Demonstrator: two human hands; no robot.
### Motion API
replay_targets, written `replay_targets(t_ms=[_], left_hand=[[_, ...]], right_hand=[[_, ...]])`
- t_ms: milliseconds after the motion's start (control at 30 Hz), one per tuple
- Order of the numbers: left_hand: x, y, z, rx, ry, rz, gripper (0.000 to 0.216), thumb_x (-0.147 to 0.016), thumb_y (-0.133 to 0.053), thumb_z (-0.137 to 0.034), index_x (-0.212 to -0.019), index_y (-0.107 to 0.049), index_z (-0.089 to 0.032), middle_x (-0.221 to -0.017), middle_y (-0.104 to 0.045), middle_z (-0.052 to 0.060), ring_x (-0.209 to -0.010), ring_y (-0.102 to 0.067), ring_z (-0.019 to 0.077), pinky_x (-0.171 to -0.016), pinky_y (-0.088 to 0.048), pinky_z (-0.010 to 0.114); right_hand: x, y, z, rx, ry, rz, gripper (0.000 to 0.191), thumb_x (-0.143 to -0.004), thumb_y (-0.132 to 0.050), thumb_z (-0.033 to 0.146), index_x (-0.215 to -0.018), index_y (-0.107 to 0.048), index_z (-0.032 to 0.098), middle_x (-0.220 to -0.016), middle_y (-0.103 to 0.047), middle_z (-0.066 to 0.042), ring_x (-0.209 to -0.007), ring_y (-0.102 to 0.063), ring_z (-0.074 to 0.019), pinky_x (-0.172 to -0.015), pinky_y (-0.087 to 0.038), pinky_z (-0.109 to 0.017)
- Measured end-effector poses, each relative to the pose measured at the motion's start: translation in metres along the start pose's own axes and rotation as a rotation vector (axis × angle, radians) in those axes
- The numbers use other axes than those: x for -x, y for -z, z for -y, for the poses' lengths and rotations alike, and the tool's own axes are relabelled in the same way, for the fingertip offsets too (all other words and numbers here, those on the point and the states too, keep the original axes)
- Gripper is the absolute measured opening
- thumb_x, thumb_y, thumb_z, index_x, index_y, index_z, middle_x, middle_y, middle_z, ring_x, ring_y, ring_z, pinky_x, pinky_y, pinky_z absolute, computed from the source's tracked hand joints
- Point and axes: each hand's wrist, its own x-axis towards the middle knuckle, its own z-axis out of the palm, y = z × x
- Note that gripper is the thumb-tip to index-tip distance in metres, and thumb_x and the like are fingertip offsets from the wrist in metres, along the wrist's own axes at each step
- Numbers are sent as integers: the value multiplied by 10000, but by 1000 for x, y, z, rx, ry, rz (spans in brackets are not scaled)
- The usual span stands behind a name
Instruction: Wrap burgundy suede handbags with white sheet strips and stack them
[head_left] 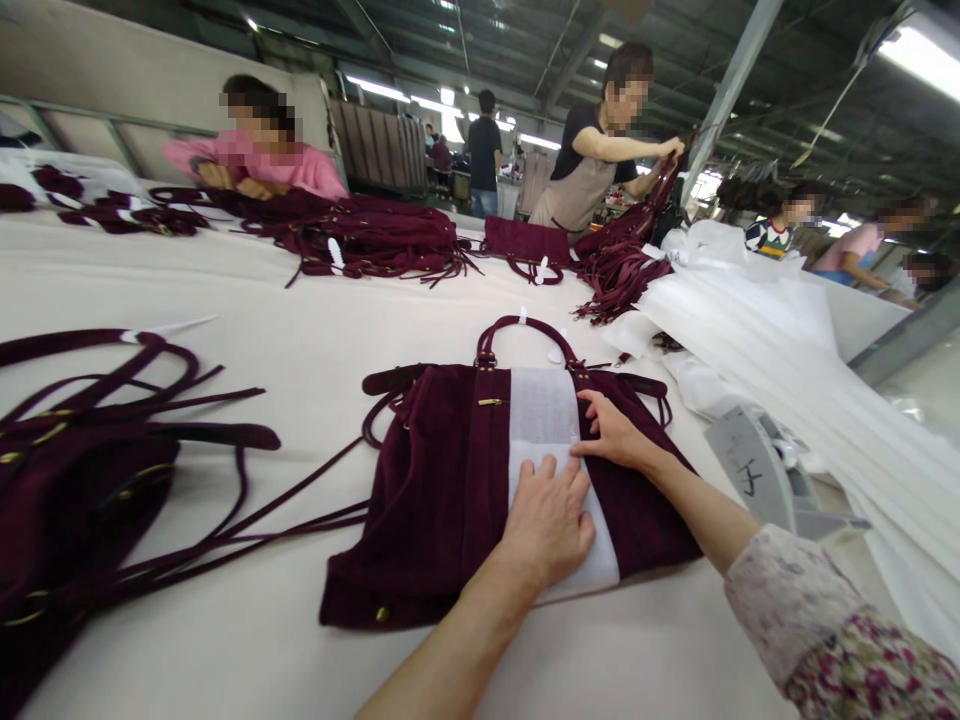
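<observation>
The dark red bag (424,480) lies under both hands on the table (285,300), long from left to right, its handle (529,322) pointing away from them. The left hand (550,520) is spread on the white strip (541,405); the right hand (616,430), finger and thumb apart, touches the strip's edge.

Under your left hand (546,520), the white strip (541,410) looks matt and paper-like; around it, the burgundy bag (431,470) looks like soft, matt, suede-like cloth. Left beyond that hand, the zip pull (490,402) looks like brass-coloured metal. Right of your right hand (619,432), the white sheeting (757,320) looks like thin, smooth plastic.
</observation>
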Motion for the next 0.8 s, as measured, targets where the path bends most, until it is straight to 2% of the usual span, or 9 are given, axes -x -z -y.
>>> replay_targets(t_ms=[67,167,267,367,433,500,600,700,800], left_hand=[[0,0,0,-3,-7,-2,324,-865,-429,-356,-1107,-563,-188,-1333,-497,100,-1106,-439,312,-923,-339,509],[-1,-1,0,-2,-3,5,322,-867,-429,-356,-1111,-564,-195,-1351,-483,95,-1121,-430,311,-934,-329,511],[-1,0,1,-2,14,10,320,-859,-446,-357,-1112,-565,-201,-1358,-480,86,-1129,-430,309,-942,-328,508],[0,1,1,-11,18,8,308,-861,-443,-350,-1101,-569,-205,-1363,-484,72,-1142,-432,306,-940,-337,499],[1,3,1,-27,12,6,306,-866,-437,-351,-1101,-569,-206,-1381,-476,65,-1147,-436,304,-934,-343,495],[1,4,3,-47,3,7,307,-874,-429,-351,-1107,-567,-206,-1395,-472,62,-1142,-448,300,-921,-350,492],[0,4,5,-74,-11,-20,305,-883,-417,-329,-1123,-560,-206,-1394,-482,66,-1139,-462,296,-906,-355,483],[-3,2,6,-101,-31,-73,273,-878,-420,-295,-1085,-572,-202,-1376,-495,76,-1105,-483,296,-881,-367,475],[-8,3,6,-127,-51,-105,229,-878,-409,-267,-1017,-581,-207,-1296,-531,86,-1032,-512,286,-836,-393,451]], right_hand=[[1,1,0,43,6,-1,879,-565,-834,387,-1309,-403,204,-971,-487,-22,-692,-491,-129,-696,-468,-302],[-4,-3,1,106,-3,-75,743,-605,-810,338,-1245,-455,209,-892,-502,-5,-739,-499,-159,-742,-450,-322],[-14,-10,4,55,-112,-152,611,-636,-785,308,-1162,-492,199,-832,-522,2,-807,-526,-189,-770,-446,-328],[-22,-11,11,-46,-240,-186,453,-735,-704,321,-1113,-495,187,-788,-553,0,-761,-565,-175,-695,-471,-291],[-21,2,16,-99,-279,-150,306,-846,-570,386,-1064,-514,178,-754,-580,-11,-654,-580,-147,-581,-471,-251],[-12,30,16,-147,-301,-105,290,-910,-443,433,-994,-556,180,-773,-622,-31,-598,-591,-126,-508,-453,-218],[23,98,1,-145,-318,-112,286,-885,-482,442,-939,-617,196,-862,-670,-36,-687,-626,-125,-535,-451,-195],[76,174,-29,-61,-421,-243,247,-842,-531,391,-896,-648,180,-848,-679,-36,-751,-617,-137,-581,-436,-200],[128,222,-59,20,-607,-347,205,-817,-545,317,-788,-655,147,-731,-658,-39,-675,-587,-138,-551,-403,-217]])
